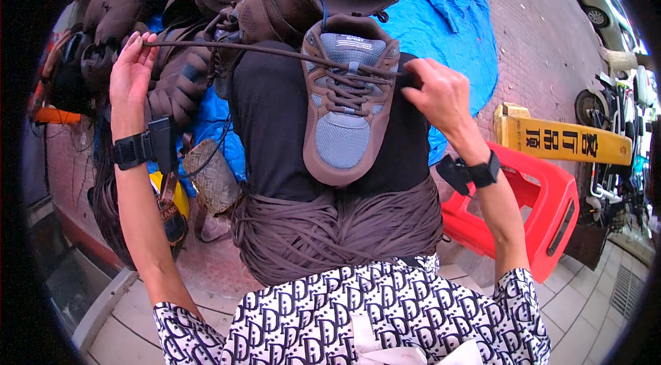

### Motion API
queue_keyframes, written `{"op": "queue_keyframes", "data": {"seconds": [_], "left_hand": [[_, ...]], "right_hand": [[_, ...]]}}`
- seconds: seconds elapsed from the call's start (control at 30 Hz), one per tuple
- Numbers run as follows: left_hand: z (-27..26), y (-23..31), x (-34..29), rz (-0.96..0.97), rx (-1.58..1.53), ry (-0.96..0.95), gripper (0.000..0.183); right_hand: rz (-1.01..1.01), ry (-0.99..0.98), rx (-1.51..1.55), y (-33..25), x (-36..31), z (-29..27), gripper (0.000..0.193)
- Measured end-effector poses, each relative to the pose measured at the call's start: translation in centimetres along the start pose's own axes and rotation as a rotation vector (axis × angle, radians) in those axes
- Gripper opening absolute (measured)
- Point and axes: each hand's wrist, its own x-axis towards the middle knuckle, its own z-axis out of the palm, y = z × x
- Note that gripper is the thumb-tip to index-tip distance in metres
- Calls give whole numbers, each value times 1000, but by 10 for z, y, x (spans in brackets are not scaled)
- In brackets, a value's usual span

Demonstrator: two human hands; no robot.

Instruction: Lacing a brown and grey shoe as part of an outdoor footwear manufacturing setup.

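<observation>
Your left hand (138, 48) pinches the bendy lace (227, 45) at 10 o'clock; your right hand (435, 93) is curled at 2, can't tell if it's gripping. The shoe (348, 117) sits at 12 on your black trousers (272, 138), probably light and squishy, so grab the likely firmer toe rim (335, 175).

Free room between left hand (132, 67) and shoe (343, 139), taut lace (234, 46) across

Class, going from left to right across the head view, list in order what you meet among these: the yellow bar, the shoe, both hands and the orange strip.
Orange strip, left hand, shoe, right hand, yellow bar.
</observation>
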Motion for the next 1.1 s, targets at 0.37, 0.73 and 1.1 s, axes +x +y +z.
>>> {"op": "queue_keyframes", "data": {"seconds": [0.37,0.73,1.1], "left_hand": [[-87,-20,10,-39,-57,51,23],[-57,38,30,135,-319,102,17],[56,-26,-24,66,214,-238,28]], "right_hand": [[48,-23,88,40,2,-22,7],[262,206,2023,121,-14,-103,26],[697,404,1318,137,-50,-100,28]]}}
